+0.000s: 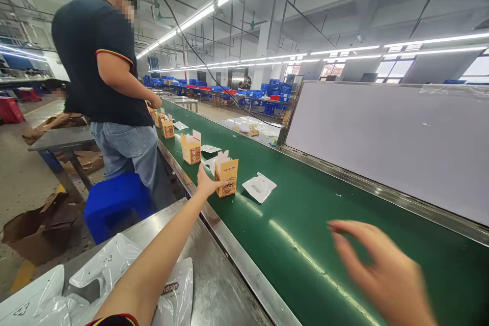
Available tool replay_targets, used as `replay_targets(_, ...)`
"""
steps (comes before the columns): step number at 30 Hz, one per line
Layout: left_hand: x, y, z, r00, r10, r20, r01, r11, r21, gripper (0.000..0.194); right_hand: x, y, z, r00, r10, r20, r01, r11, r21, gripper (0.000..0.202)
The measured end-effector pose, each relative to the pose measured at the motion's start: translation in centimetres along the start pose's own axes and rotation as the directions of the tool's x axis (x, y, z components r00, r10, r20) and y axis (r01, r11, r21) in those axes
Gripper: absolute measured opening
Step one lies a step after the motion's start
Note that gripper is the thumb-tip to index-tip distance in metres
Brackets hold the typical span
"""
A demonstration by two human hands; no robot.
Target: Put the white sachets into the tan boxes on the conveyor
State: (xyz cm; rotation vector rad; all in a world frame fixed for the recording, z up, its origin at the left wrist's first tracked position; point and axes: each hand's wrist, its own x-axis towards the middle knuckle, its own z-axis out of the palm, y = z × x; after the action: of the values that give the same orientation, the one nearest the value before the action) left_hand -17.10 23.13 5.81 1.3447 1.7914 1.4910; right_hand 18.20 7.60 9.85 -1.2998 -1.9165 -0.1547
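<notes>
Left hand grip closed on orange carton; right hand blurred, fingers spread, empty, well right of carton.

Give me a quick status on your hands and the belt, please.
Left hand grips nearest orange carton. Right hand open above green belt. White pouch beside carton.
</notes>
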Motion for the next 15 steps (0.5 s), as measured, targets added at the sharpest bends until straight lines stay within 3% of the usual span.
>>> replay_targets(2,0.5,-0.7,1.0,0.996,-0.009,0.086,0.011,0.999,-0.03,0.113,3.0,-0.9,5.2,0.986,-0.062,0.153,0.055,0.997,0.051,0.027)
replay_targets(3,0.6,-0.8,1.4,0.992,-0.007,0.124,0.012,0.999,-0.04,0.107,4.4,-1.2,8.1,0.984,-0.038,0.171,0.031,0.998,0.046,0.03)
replay_targets(6,-0.4,-0.7,2.0,0.98,0.029,0.197,-0.021,0.999,-0.042,0.081,7.3,-1.2,15.7,0.99,0.048,0.135,-0.056,0.997,0.055,0.035)
replay_targets(8,-1.8,-0.2,2.1,0.973,0.079,0.218,-0.076,0.997,-0.02,0.068,8.1,-0.7,18.6,0.99,0.099,0.103,-0.109,0.989,0.101,0.036)
replay_targets(11,-4.5,0.8,1.7,0.959,0.159,0.233,-0.17,0.985,0.025,0.063,8.8,1.0,19.8,0.984,0.155,0.084,-0.17,0.96,0.224,0.026)
replay_targets(15,-7.7,2.6,0.8,0.925,0.241,0.293,-0.269,0.961,0.061,0.066,10.1,3.5,16.9,0.962,0.269,0.039,-0.258,0.859,0.442,0.019)
